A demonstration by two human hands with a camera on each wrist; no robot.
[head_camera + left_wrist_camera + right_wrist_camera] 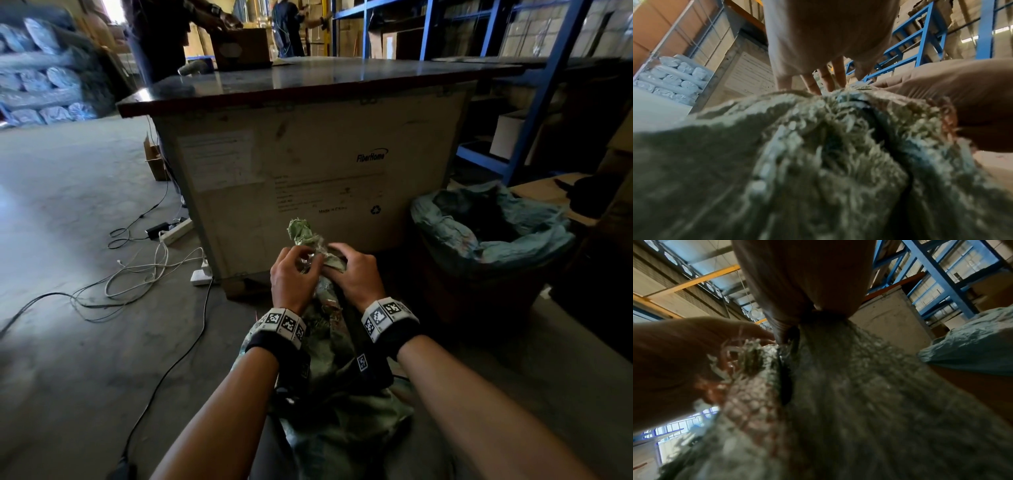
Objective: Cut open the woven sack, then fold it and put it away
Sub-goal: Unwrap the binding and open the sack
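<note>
The person holds a green woven sack [329, 342] bunched lengthwise in front of them, its gathered, frayed neck [301, 233] pointing away toward the pale wooden crate [308, 164]. Both hands sit side by side on the neck, almost touching. The left hand [291, 274] has its fingers curled around the bunched fabric from the left, thumb and fingertips pinching at loose strands. The right hand [352, 270] clamps the neck from the right, fingers wrapped over the top. In the right wrist view the sack [838, 394] runs up into the closed fist, with frayed white fibres [731, 356] beside the left hand. The rest of the sack hangs down between the forearms, low in the near part of the scene. To the right stands a bin lined with a blue-green bag [486, 240]. Cables [144, 270] and a power strip [176, 231] lie on the concrete floor to the left.
</note>
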